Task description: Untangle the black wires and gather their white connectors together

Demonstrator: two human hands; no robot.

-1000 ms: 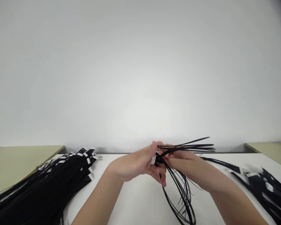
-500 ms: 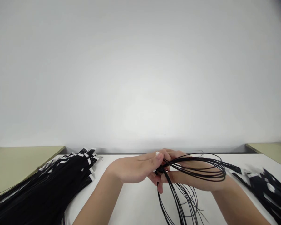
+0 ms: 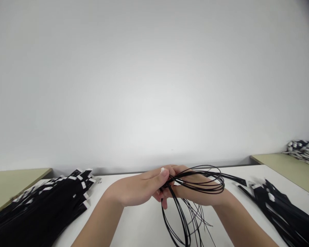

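Observation:
Both hands meet around the middle of a coiled bundle of thin black cables [image 3: 203, 185]. My left hand [image 3: 141, 187] is closed on it, with the thumb pressed on top where the loops come together. From the far side, my right hand [image 3: 187, 193] grips the same spot, its fingers partly hidden behind the cables and the left hand. One set of loops sticks out to the right over my right wrist. Another set hangs down below the hands, with loose thin ends [image 3: 206, 224] beside it. A flat dark end [image 3: 238, 180] points right.
On the left of the white table [image 3: 141, 226] lies a large pile of black cables [image 3: 41, 209] with white-tagged ends. A smaller black pile [image 3: 280, 206] is on the right. Yellowish side tables [image 3: 12, 185] flank it; the right one bears another bundle pile [image 3: 304, 151].
The view has turned slightly to the right, so everything appears shifted left and the pile on the right side table now shows. Both hands keep their hold on the cables.

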